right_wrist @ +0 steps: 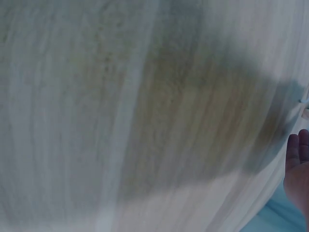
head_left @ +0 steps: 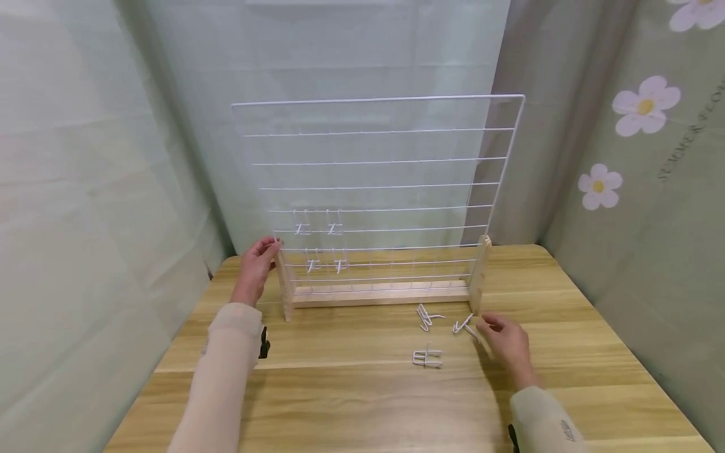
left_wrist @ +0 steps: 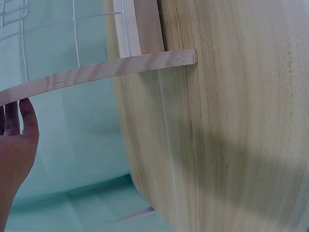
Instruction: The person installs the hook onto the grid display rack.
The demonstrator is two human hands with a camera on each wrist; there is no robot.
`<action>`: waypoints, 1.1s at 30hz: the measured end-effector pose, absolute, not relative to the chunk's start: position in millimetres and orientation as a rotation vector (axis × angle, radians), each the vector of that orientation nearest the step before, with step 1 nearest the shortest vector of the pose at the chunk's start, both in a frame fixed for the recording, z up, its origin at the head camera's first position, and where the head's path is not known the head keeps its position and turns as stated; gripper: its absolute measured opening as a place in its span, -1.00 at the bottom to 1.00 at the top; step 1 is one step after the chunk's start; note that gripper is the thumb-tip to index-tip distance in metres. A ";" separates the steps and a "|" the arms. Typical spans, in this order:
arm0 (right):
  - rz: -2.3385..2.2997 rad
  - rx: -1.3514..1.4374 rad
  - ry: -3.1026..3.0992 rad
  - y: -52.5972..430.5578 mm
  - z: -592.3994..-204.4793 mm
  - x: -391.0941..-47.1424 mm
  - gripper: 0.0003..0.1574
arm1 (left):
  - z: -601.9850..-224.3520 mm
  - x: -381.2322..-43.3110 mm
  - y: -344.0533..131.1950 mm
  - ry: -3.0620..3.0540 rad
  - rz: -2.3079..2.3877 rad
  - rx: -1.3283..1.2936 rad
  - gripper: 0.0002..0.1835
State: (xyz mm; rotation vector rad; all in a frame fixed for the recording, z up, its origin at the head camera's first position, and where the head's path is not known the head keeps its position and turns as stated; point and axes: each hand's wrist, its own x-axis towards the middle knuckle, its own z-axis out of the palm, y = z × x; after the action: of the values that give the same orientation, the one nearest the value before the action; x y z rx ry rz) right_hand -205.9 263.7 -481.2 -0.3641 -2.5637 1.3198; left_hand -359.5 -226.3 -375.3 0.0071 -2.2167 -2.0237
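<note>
A white wire grid rack (head_left: pixel 391 162) stands upright in a pale wooden base (head_left: pixel 381 294). My left hand (head_left: pixel 257 264) grips the top of its left wooden post (head_left: pixel 286 286); in the left wrist view its fingertips (left_wrist: pixel 29 116) meet the post's outer edge. Several white double hooks (head_left: pixel 334 229) hang on the grid's lower left. Three more lie on the table: one hook (head_left: pixel 427 317) before the base, another hook (head_left: pixel 427 358) nearer me, and a third hook (head_left: pixel 464 325) beside my right hand (head_left: pixel 506 343). That hand's fingers are relaxed, close to the third hook, holding nothing.
The wood-grain table (head_left: pixel 340 402) carries the rack near its back edge. Pale green curtains (head_left: pixel 102 189) hang at the back and sides, with white flowers (head_left: pixel 646 106) printed on the right one. The right post (head_left: pixel 479 274) stands just beyond the right hand.
</note>
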 end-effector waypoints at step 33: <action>1.280 -0.388 -2.574 241.9 -501.7 -216.4 -0.70 | -367.0 -353.9 -227.3 -2.209 -2.089 0.030 -0.61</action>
State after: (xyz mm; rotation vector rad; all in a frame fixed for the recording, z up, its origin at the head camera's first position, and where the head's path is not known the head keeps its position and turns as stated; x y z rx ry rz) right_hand -216.4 241.9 -501.7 -0.3876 -2.5739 1.2796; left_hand -353.9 -227.3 -367.0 0.0299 -2.2090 -2.0888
